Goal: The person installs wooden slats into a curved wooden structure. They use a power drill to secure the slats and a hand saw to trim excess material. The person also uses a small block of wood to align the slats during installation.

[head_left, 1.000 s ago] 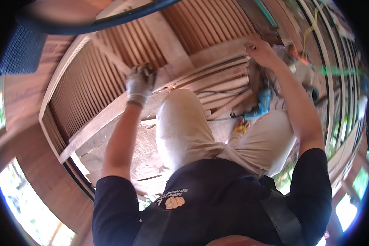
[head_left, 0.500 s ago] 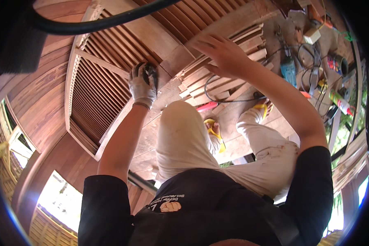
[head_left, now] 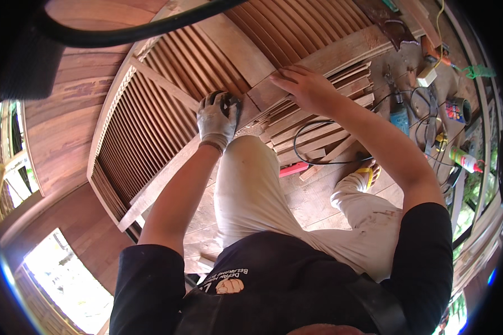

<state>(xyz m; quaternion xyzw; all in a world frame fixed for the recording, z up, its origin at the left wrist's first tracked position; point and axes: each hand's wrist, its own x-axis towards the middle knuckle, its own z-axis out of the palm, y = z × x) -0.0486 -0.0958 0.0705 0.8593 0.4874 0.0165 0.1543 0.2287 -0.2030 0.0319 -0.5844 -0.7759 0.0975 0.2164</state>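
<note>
A large louvred wooden panel [head_left: 156, 123], with many thin slats set in a frame, spans the upper left and middle. My left hand [head_left: 217, 121], in a pale glove with dark finger areas, curls over the near rail [head_left: 170, 167] beside the end of a crossbar [head_left: 165, 84]. Its fingertips are partly hidden. Farther right, my bare right hand [head_left: 313, 89] lies on the same rail with its fingers stretched out and nothing in them. A stack of thin wood strips [head_left: 324, 125] rests just below that hand, on the floor.
A red tool [head_left: 294, 169] and a black cable [head_left: 310, 162] lie by the strips. Farther right are a blue power tool [head_left: 399, 118], a can-like container [head_left: 458, 110], a bottle [head_left: 465, 159] and a white block [head_left: 427, 77]. A black hose [head_left: 145, 32] crosses the top.
My right hand has come down from above the strips onto the panel's rail. My left hand stays at about the same place on the panel while the view has shifted.
</note>
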